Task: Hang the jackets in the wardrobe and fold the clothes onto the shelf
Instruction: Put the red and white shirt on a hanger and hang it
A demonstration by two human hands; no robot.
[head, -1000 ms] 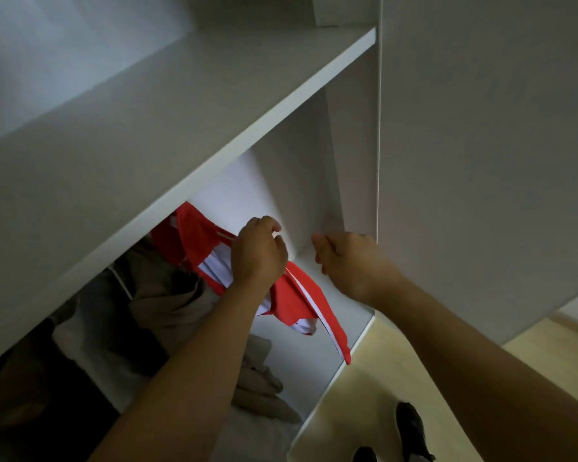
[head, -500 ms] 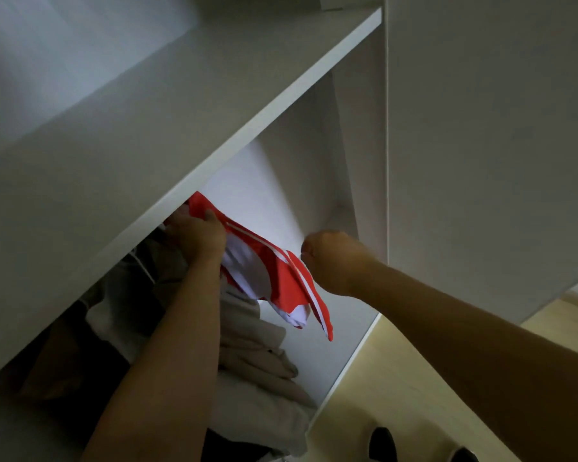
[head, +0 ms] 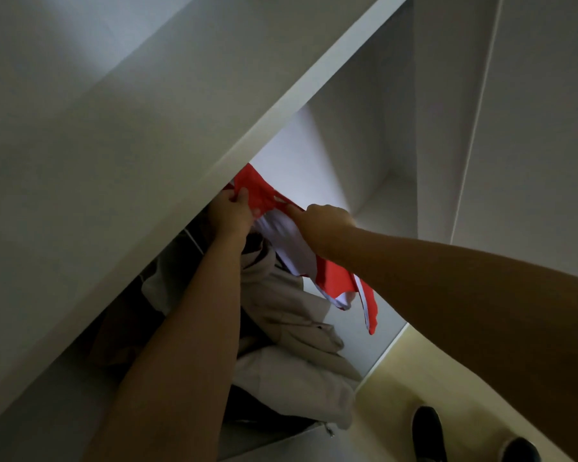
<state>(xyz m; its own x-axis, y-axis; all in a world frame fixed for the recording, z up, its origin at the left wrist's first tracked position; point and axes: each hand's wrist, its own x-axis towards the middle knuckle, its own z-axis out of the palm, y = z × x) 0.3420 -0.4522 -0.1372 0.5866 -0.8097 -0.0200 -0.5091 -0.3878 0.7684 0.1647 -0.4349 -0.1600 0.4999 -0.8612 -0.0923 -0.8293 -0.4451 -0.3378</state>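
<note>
Below, beige garments (head: 294, 315) hang in the wardrobe; farther in, the left hand (head: 229, 213) pinches the red jacket (head: 257, 195) just under the shelf (head: 281, 105), while the right hand (head: 321, 223) (fingers curled) grips its collar.

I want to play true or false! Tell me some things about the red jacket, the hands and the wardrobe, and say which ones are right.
1. Both hands hold the red and white jacket. True: the left hand grips its red top edge and the right hand pinches it beside that.
2. The jacket lies folded on the shelf. False: it hangs below the shelf, held up by the hands.
3. A beige jacket hangs beside the red one. True.
4. The person is barefoot. False: a dark shoe shows on the floor.
5. The red jacket is blue inside. False: its inside is white.
</note>
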